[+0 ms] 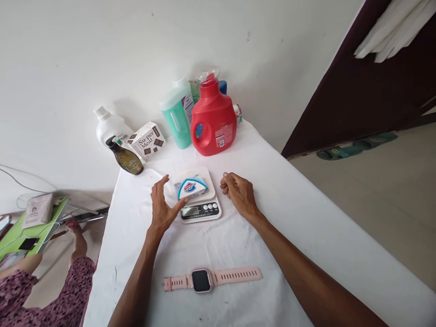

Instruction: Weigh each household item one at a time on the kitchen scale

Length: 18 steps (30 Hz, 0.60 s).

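Note:
A small white kitchen scale (200, 210) sits mid-table with a blue-and-white soap box (191, 186) lying on its platform. My left hand (163, 204) is just left of the scale, fingers spread, thumb near the box's near corner and holding nothing. Right of the scale my right hand (239, 191) rests on the cloth with fingers curled in, empty. A pink smartwatch (211, 279) lies flat on the cloth between my forearms, close to me.
On the white-covered table (306, 218), against the wall: a red detergent jug (213, 119), green bottle (177, 116), white bottle (108, 127), dark oil bottle (126, 159), Su-per Meal box (148, 141). Another person's leg (76, 240) and a green surface (30, 227) at left.

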Each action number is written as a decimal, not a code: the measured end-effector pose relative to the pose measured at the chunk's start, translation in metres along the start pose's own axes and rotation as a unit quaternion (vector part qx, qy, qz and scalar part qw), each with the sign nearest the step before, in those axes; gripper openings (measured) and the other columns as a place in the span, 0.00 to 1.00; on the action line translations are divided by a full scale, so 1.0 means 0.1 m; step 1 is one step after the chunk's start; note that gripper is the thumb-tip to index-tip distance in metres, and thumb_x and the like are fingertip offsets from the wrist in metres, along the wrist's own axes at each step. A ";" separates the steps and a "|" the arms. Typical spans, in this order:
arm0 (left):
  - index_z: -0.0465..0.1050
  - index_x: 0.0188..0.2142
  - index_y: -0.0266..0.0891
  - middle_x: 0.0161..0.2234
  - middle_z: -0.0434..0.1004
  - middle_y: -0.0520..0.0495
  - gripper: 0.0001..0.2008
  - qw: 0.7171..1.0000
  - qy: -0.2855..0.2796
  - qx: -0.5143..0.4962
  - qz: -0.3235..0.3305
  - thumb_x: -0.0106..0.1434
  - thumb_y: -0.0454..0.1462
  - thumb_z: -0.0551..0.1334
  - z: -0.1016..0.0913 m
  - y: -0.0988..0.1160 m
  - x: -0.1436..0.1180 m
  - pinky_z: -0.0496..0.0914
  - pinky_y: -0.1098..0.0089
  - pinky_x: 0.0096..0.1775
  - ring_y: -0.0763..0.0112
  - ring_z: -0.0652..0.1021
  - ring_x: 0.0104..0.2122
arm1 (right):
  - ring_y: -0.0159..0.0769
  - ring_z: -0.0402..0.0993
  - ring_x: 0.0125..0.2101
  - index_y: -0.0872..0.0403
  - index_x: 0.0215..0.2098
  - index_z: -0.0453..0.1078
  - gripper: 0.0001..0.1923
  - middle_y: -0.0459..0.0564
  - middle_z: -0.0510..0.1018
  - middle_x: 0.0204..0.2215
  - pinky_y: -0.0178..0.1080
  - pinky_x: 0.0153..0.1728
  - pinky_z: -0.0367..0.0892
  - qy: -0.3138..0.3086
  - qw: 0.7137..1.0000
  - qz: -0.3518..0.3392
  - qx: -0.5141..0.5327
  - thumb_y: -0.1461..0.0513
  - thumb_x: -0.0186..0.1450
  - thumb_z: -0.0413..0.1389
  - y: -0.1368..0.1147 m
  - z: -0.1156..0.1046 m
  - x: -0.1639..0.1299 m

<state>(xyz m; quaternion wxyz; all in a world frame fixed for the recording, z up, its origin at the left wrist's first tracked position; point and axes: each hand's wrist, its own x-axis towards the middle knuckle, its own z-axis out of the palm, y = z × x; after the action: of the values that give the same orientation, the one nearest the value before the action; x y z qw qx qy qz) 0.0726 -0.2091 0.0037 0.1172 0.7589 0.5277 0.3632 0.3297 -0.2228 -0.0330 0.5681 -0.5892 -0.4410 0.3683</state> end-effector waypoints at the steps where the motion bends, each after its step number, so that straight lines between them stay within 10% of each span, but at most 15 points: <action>1: 0.62 0.68 0.48 0.63 0.72 0.37 0.40 0.999 -0.026 0.022 0.012 0.62 0.53 0.72 0.01 0.05 0.03 0.65 0.46 0.62 0.46 0.71 0.63 | 0.35 0.72 0.23 0.51 0.26 0.69 0.34 0.50 0.77 0.25 0.37 0.25 0.65 0.000 1.000 0.004 0.004 0.32 0.68 0.50 0.00 0.00 0.00; 9: 0.74 0.56 0.45 0.49 0.80 0.43 0.25 0.989 -0.115 0.085 0.048 0.61 0.45 0.75 0.00 0.11 0.24 0.69 0.50 0.55 0.51 0.77 0.52 | 0.35 0.71 0.23 0.51 0.25 0.68 0.33 0.49 0.76 0.24 0.38 0.27 0.67 0.002 1.000 0.002 0.016 0.34 0.69 0.49 -0.01 0.01 0.01; 18: 0.76 0.52 0.43 0.49 0.78 0.41 0.25 0.999 -0.025 0.037 0.014 0.58 0.45 0.76 0.02 -0.27 1.22 0.74 0.60 0.41 0.54 0.78 0.48 | 0.35 0.71 0.24 0.51 0.26 0.68 0.32 0.49 0.76 0.24 0.38 0.28 0.67 -0.001 1.000 0.012 0.006 0.35 0.70 0.49 -0.01 -0.01 0.00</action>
<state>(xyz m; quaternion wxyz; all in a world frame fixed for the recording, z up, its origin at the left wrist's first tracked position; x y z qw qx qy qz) 0.0766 -0.0892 0.0398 0.0965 0.7788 0.5270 0.3261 0.3304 -0.2229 -0.0317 0.5670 -0.5908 -0.4322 0.3778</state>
